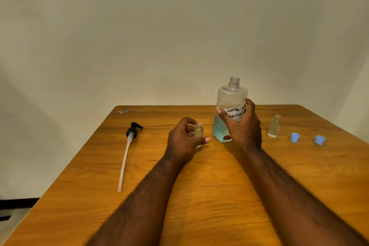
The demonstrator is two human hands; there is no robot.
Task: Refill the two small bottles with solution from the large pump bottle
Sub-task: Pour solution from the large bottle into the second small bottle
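1. My two bare forearms reached forward over the wooden surface (209, 195), one on each side of its middle.
2. My left hand (185, 138) was curled round a small bottle (198, 130), thumb across its lower front and fingers bent near its neck. The bottle stood upright and uncapped, and I could not tell how much was in it.
3. Just to the right, my right hand (243, 126) gripped the large bottle (231, 96) around its white handwritten label, thumb on the left side and fingers wrapped over the right. The bottle stood upright on the surface with its threaded neck open, and blue liquid filled its lower part.
4. Well to the left lay the pump (130, 132) on its side, black head farther away and long pale tube pointing back toward me.
5. To the right of the large bottle stood the second small bottle (275, 126), uncapped, with a little clear liquid at its bottom.
6. Farther right lay two blue caps (295, 137), one beside the other (319, 140), apart from each other.
7. Near the far left corner sat a small scrap (123, 111), too blurred to read.
8. Behind it all rose a plain pale wall (179, 26).
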